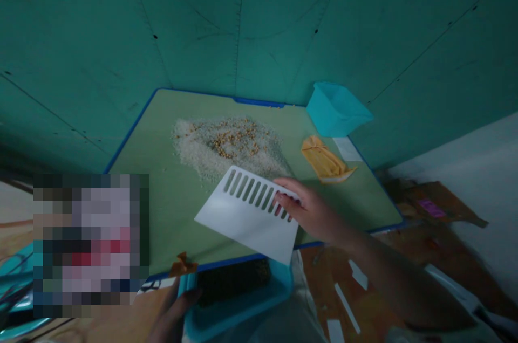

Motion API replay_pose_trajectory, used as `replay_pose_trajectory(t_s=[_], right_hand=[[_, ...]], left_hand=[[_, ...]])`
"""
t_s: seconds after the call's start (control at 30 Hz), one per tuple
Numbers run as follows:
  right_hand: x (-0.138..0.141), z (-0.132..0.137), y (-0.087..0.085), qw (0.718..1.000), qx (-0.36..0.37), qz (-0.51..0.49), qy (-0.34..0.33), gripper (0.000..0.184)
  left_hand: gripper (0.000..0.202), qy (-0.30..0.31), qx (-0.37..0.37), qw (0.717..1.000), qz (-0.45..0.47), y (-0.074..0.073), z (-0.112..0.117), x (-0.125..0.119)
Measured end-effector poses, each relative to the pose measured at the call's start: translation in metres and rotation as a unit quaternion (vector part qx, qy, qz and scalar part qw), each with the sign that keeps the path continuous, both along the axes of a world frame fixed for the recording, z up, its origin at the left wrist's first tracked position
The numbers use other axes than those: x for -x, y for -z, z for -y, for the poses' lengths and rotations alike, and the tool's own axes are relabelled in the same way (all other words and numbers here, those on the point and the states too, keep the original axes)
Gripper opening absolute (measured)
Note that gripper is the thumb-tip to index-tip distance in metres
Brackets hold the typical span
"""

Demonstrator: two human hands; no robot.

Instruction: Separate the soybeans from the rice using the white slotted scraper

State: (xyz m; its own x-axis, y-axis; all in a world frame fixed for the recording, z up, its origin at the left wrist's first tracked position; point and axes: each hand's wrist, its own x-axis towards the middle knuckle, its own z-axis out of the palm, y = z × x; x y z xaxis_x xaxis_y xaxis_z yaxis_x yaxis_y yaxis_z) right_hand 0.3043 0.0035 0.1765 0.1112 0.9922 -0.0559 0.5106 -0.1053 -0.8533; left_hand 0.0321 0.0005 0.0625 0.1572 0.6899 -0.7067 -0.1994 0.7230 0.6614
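Note:
My right hand [293, 200] is closed on the edge of a flat white plastic sheet with a row of slots [246, 216], tilted over the table's near edge. Beyond it lies a spread pile of pale, rice-like grains [194, 151] with round tan beans [226, 143] scattered on top. Below the table edge is a blue plastic bin [238, 319] with dark, grain-like contents [232, 281]. My left hand [180, 305] grips this bin at its left rim, the thumb over the edge and the other fingers hidden.
A yellow cloth-like item [324, 159] lies right on the green table [157, 197], near a second blue bin [329, 111] at the back corner. Brown tape [184, 265] sticks to the front edge. A green wall [238, 19] stands behind. Paper scraps [347, 308] lie below right.

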Motion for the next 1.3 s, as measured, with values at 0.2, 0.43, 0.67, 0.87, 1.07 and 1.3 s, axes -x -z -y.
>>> replay_pose_trajectory(t_s=[0.2, 0.43, 0.67, 0.87, 1.07, 1.3], right_hand=[[-0.032, -0.007, -0.007, 0.996, 0.013, 0.045, 0.071, 0.03], [-0.068, -0.009, -0.01, 0.992, -0.024, 0.074, 0.096, 0.027], [-0.079, -0.001, -0.036, 0.976, -0.097, -0.004, 0.193, 0.025], [-0.077, 0.018, -0.056, 0.975, -0.098, 0.056, 0.19, 0.019], [-0.045, 0.059, -0.06, 0.899, -0.163, 0.406, 0.025, 0.009], [-0.002, 0.072, -0.045, 0.83, -0.234, 0.495, -0.109, 0.021]], left_hand=[[0.039, 0.005, 0.009, 1.0, -0.012, -0.002, -0.005, -0.006], [0.033, 0.016, -0.003, 1.0, 0.006, -0.002, -0.007, -0.009], [0.036, 0.013, 0.0, 1.0, -0.003, -0.004, -0.006, -0.008], [0.034, 0.009, -0.01, 1.0, -0.013, -0.008, -0.003, -0.011], [0.034, 0.017, -0.005, 1.0, -0.018, -0.006, -0.005, -0.01], [0.034, 0.038, -0.01, 0.999, -0.013, -0.003, -0.007, -0.01]])
